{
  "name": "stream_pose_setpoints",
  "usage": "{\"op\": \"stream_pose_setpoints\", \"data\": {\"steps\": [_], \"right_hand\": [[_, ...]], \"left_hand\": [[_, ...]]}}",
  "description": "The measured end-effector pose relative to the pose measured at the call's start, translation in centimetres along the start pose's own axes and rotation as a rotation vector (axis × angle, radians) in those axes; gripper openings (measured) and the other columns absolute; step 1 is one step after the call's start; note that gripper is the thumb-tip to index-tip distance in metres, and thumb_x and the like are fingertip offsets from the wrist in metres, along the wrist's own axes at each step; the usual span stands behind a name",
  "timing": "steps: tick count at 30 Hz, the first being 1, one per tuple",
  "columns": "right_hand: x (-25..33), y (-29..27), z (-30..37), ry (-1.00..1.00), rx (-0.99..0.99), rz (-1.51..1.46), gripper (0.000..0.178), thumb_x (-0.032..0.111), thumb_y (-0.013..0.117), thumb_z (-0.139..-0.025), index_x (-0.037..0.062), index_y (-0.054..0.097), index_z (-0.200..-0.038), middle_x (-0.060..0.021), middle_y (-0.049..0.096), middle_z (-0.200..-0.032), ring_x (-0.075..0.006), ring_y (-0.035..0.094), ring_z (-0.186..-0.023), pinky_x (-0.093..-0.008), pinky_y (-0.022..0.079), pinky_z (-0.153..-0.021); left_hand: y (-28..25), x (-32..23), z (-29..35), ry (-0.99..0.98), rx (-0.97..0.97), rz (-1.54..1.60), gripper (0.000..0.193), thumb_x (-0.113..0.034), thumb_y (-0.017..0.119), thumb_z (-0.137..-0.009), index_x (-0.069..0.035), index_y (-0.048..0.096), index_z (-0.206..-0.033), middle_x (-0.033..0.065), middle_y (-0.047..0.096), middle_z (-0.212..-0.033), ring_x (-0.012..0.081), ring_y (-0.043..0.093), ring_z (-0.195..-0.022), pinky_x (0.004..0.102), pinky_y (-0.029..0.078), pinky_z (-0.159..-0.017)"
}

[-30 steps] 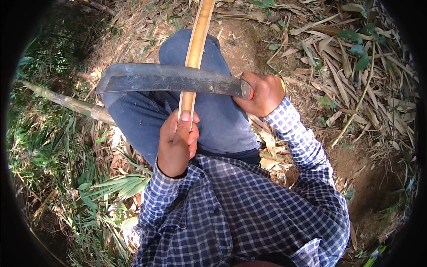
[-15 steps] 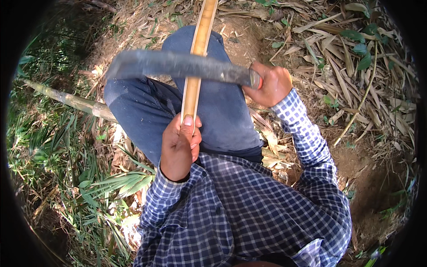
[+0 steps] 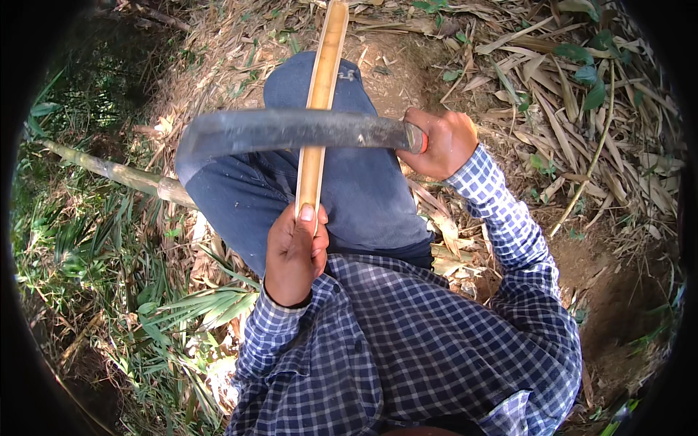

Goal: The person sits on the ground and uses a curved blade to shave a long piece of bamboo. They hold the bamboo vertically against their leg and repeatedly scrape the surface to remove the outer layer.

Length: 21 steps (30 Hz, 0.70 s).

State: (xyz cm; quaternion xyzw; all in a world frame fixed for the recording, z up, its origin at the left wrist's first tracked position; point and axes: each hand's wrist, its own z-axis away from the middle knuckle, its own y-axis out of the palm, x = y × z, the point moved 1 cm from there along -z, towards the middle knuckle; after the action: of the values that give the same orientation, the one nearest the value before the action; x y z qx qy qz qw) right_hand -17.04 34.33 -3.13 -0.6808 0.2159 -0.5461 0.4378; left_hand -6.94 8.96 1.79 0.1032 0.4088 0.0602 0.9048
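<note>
The machete (image 3: 254, 132) reaches leftward over the bent left knee (image 3: 222, 185), so a slip could drive it into the trousers. If it slid down the split bamboo strip (image 3: 311, 174), it could nick the left hand (image 3: 294, 254), whose thumb lies bare on the channel. That hand pinches the strip's near end, knuckles turned up-frame; the strip extends over the legs. The right hand (image 3: 443, 145) wraps the handle, forearm slanting in from lower right.
</note>
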Motion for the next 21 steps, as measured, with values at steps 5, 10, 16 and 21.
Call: {"op": "stream_pose_setpoints", "data": {"steps": [5, 10, 16, 21], "right_hand": [[-2.0, 0.3, -1.4, 0.101, -0.012, 0.050, 0.023, 0.025, 0.072, -0.074, 0.0047, 0.065, -0.080, -0.0153, 0.062, -0.058, -0.0319, 0.065, -0.052, -0.0427, 0.053, -0.052], [-0.7, -0.3, -1.1, -0.004, 0.064, 0.111, 0.022, 0.026, 0.072, -0.075, 0.0062, 0.064, -0.079, -0.0133, 0.064, -0.061, -0.0306, 0.066, -0.055, -0.0431, 0.053, -0.053], [-2.7, 0.0, -2.4, 0.083, -0.010, 0.077, 0.025, 0.031, 0.072, -0.075, 0.0092, 0.067, -0.086, -0.0141, 0.064, -0.062, -0.0330, 0.066, -0.059, -0.0429, 0.055, -0.058], [-3.5, 0.7, -2.3, 0.049, -0.074, 0.130, 0.025, 0.034, 0.071, -0.074, 0.0124, 0.069, -0.087, -0.0127, 0.063, -0.059, -0.0334, 0.066, -0.059, -0.0431, 0.056, -0.060]], "left_hand": [[-0.3, 0.3, 0.4, 0.028, 0.022, 0.024, 0.032, -0.031, 0.042, -0.105, -0.002, 0.051, -0.099, -0.0036, 0.037, -0.057, 0.0039, 0.029, -0.038, 0.0205, 0.026, -0.035], [-0.9, 0.4, 0.9, 0.005, 0.032, 0.033, 0.029, -0.030, 0.041, -0.106, -0.003, 0.050, -0.099, -0.0033, 0.038, -0.057, 0.0039, 0.029, -0.037, 0.0201, 0.026, -0.034], [-1.1, 0.5, 1.2, 0.021, 0.035, 0.024, 0.030, -0.029, 0.040, -0.106, -0.003, 0.052, -0.098, -0.0033, 0.038, -0.056, 0.0047, 0.028, -0.036, 0.0205, 0.025, -0.034], [-1.1, 0.7, 1.6, 0.024, 0.010, -0.001, 0.031, -0.030, 0.040, -0.106, -0.003, 0.052, -0.096, -0.0037, 0.036, -0.054, 0.0054, 0.028, -0.035, 0.0215, 0.024, -0.034]]}}
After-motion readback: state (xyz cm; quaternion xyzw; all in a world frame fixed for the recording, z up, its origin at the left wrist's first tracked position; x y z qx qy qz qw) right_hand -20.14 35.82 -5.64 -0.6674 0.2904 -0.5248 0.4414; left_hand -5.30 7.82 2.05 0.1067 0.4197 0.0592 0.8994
